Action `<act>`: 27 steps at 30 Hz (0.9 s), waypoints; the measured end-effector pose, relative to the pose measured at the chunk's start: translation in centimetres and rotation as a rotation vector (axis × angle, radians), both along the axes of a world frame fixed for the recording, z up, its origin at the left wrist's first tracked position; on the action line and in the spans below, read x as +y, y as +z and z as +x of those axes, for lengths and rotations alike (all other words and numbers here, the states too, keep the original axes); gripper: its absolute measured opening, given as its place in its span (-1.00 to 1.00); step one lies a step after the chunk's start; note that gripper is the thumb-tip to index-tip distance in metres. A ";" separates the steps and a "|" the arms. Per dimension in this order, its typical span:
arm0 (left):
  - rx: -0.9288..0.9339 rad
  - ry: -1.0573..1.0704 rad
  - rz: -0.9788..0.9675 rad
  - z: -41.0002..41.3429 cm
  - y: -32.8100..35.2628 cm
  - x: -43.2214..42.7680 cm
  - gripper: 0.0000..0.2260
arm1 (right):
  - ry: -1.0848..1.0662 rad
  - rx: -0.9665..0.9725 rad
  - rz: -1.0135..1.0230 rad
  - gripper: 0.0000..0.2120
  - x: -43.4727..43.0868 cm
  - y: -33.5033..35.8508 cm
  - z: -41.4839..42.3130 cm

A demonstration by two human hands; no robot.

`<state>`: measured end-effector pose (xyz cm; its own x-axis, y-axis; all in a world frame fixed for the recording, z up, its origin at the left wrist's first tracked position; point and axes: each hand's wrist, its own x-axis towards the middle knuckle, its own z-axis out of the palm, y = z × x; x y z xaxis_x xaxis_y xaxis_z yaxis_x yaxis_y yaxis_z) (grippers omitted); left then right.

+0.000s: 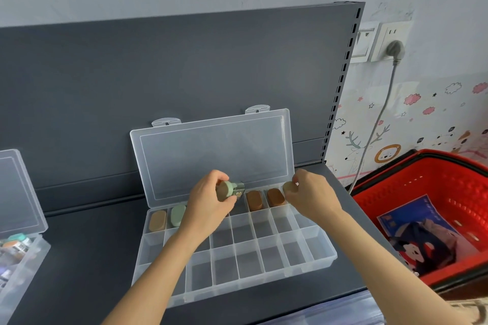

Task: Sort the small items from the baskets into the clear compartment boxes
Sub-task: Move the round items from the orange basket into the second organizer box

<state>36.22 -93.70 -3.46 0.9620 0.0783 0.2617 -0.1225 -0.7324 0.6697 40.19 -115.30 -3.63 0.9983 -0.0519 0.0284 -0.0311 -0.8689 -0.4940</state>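
Note:
A clear compartment box lies open on the dark shelf, its lid leaning back against the panel. Its back row holds a tan item, a pale green item and two brown items. My left hand grips a green item with a tan round end above the back row's middle. At the back right corner my right hand pinches a pale yellowish item. A red basket stands to the right.
A second clear box with assorted small items sits open at the left edge. The red basket holds a blue printed packet. A grey cable hangs from a wall socket down behind the basket. The shelf's front edge runs near my arms.

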 end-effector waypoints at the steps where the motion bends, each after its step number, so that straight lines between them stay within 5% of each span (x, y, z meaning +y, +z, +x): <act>1: -0.004 -0.001 0.011 0.0 0.1 0.1 -0.75 | 0.008 -0.002 -0.023 -0.85 0.1 -0.2 0.0; 18: 0.159 -0.024 0.488 0.9 -0.8 -1.6 -0.50 | 0.036 -0.065 -0.053 -0.79 -0.8 0.0 -0.4; 27: 0.119 -0.033 0.450 -0.7 -0.3 -1.3 -0.34 | 0.131 -0.105 0.029 -0.67 -0.1 0.7 -1.6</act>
